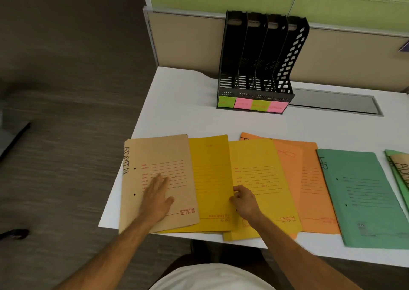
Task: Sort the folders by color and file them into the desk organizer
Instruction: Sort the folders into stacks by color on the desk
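Folders lie fanned along the white desk's point(177, 117) front edge. A tan folder point(163, 157) marked ADMIN is at the left, and my left hand point(158, 195) rests flat on it with fingers spread. Beside it lie a dark yellow folder point(210, 179) and a lighter yellow folder point(263, 163). My right hand point(244, 201) pinches the lighter yellow folder's left edge. Orange folders point(309, 179) and a green folder point(363, 201) marked HR follow to the right. The black desk organizer point(256, 64) stands at the back with empty slots and green and pink sticky labels.
More green and tan folders point(400, 172) overlap at the far right edge. A grey cable tray lid point(336, 101) sits in the desk right of the organizer. A beige and green partition point(332, 13) backs the desk. Dark floor lies to the left.
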